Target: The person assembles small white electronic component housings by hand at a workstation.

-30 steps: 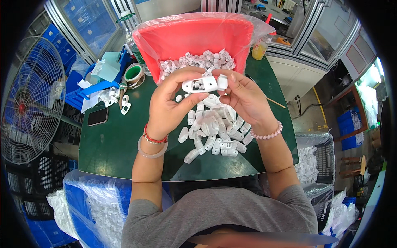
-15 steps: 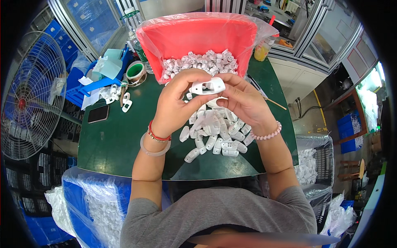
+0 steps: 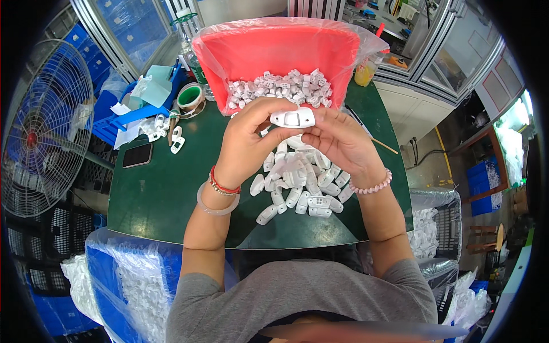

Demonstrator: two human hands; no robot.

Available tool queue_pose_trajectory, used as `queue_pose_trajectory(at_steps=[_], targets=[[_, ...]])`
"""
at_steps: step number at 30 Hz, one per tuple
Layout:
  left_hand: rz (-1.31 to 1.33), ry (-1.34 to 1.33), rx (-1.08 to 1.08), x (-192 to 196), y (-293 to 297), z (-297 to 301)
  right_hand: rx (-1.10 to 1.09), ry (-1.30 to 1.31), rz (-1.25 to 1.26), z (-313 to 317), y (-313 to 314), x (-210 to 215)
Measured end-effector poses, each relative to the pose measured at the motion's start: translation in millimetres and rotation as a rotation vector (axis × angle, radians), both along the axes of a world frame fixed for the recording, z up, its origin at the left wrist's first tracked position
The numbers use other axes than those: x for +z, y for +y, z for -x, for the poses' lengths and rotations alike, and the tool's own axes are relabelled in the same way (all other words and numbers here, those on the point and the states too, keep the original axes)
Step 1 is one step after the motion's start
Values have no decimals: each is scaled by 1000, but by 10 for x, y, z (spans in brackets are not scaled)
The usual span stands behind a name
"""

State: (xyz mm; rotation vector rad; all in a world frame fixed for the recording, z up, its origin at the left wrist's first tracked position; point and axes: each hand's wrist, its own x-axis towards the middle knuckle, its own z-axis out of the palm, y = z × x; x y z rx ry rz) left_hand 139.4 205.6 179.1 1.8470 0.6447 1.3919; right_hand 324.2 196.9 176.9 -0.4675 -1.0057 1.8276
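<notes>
Above the far middle of the green table, both hands hold one white plastic housing [image 3: 293,119], an elongated shell with an oblong opening and a small hole near its end. My left hand [image 3: 243,134] pinches its left end between thumb and fingers. At the opposite end, my right hand [image 3: 346,140] grips with its thumb and curled fingers; some fingertips are hidden behind the shell. Below the hands lies a loose pile of white plastic housings [image 3: 294,177], several with square cut-outs. Just beyond, a red bin [image 3: 274,48] lined with clear plastic contains many small white parts [image 3: 280,86].
A phone [image 3: 137,155], a tape roll [image 3: 190,98] and a blue tray [image 3: 108,123] occupy the table's left side. A thin stick [image 3: 384,146] and a drink bottle [image 3: 366,71] are at the right. A fan [image 3: 46,128] stands left; a lined blue crate [image 3: 97,274] sits below.
The housing has turned slightly in my hands, and its opening now looks pale where darker gaps showed before. My right-hand fingers have shifted along its end. The pile looks unchanged.
</notes>
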Motion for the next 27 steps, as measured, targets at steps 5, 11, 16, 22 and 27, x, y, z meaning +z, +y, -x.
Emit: queue_pose_trajectory(at_steps=[5,11,16,22,27], targets=[[-169,87,97,-15,17,-10,-84,8,-65,112,-36,-8],[268,-286,-183,62,-94,-103,-238,-143,-175,26,14,-85],[381,-262,-213,24,-46,-25,-296,-179,-218,48,-31,-21],[489,-220,-200,11,-41,-34,-321,-237,-250,52,-56,8],[499,-242,-199,5,-41,-22,-294,-240,-227,45,-55,15]])
